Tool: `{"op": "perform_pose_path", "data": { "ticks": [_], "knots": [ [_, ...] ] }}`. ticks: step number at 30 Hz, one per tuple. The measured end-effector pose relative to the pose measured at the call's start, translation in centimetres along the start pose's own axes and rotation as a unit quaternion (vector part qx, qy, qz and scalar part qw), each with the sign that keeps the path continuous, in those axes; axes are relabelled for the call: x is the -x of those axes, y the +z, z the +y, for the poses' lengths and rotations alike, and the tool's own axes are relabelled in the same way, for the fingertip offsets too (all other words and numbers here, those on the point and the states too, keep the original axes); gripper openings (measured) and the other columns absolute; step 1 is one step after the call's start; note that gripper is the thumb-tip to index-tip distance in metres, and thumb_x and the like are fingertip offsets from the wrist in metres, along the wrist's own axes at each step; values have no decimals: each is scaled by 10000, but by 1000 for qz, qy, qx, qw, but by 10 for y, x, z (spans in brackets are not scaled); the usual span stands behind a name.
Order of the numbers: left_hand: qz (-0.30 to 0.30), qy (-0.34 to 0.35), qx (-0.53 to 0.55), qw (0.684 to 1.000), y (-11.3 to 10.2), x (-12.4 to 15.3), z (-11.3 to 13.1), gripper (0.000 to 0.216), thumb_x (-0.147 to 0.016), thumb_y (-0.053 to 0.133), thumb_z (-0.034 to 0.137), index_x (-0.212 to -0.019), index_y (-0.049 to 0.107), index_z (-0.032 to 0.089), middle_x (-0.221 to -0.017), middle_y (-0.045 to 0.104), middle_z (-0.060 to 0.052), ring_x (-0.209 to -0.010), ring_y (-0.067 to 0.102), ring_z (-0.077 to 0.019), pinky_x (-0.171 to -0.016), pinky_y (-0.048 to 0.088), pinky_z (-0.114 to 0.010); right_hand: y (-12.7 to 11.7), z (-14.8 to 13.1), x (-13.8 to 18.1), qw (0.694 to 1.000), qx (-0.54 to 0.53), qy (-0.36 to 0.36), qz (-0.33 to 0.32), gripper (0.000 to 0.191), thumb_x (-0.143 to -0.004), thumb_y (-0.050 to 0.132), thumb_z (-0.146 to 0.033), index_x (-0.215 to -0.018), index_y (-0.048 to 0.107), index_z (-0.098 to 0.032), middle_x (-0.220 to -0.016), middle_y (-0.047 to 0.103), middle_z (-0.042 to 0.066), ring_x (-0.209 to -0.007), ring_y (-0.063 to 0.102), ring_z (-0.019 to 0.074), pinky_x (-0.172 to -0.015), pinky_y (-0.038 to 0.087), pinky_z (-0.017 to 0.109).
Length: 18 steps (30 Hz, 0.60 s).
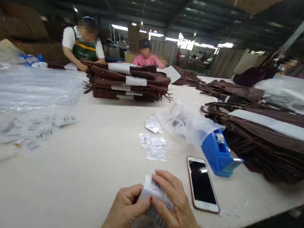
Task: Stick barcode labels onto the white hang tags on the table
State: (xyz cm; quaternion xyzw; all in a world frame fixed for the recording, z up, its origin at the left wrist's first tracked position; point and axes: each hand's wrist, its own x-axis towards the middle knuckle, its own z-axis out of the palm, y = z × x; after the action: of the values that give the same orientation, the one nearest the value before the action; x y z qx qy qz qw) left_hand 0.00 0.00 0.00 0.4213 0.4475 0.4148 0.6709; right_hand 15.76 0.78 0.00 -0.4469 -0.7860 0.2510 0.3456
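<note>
Left hand (123, 210) and right hand (174, 209), both closed on a small stack of white paper barcode labels (154, 192) held between them just above the pale tabletop (79, 179); the left thumb presses the stack's front, the right fingers wrap over its top. Just right of the right hand lies a white smartphone with a dark screen (202, 184), face up. Beyond the phone stands a blue plastic tape dispenser (218, 156), partly under a crumpled clear plastic bag (187, 123). Ahead of the hands lie loose white labels (154, 145). Farther off, a stack of folded brown bags (129, 82); two seated people work behind it.
</note>
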Motion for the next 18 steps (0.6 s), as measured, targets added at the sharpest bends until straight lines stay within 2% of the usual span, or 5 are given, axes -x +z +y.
{"op": "perform_pose_path", "data": {
  "ticks": [3,7,14,18],
  "knots": [
    [-22,10,-4,1000,3,3,7,183,-656,616,294,-707,612,118,-643,529,7,-674,451,-129,-649,363,-234,2,-6,6,999,-34,27,-11,320,-812,474,-302,-1113,531,-209,-1080,610,67,-1043,514,212,-963,343,428],
    [-23,6,-44,999,2,9,7,172,-680,587,302,-692,582,130,-637,496,13,-684,446,-133,-645,366,-235,8,-10,13,997,-55,54,6,294,-805,479,-341,-1049,583,-214,-1007,650,58,-982,554,230,-908,394,431],
    [0,-1,-99,995,0,12,-3,202,-704,543,302,-602,463,146,-614,420,24,-649,402,-115,-611,353,-228,19,-8,19,994,-80,61,35,244,-818,468,-318,-995,607,-225,-943,672,39,-911,590,209,-922,358,436],
    [4,-12,-109,994,2,12,-3,205,-707,540,318,-629,493,135,-612,415,26,-625,371,-101,-589,337,-220,20,-8,18,991,-114,72,18,235,-833,445,-307,-977,613,-229,-930,671,26,-889,588,183,-954,305,411]
  ]
}}
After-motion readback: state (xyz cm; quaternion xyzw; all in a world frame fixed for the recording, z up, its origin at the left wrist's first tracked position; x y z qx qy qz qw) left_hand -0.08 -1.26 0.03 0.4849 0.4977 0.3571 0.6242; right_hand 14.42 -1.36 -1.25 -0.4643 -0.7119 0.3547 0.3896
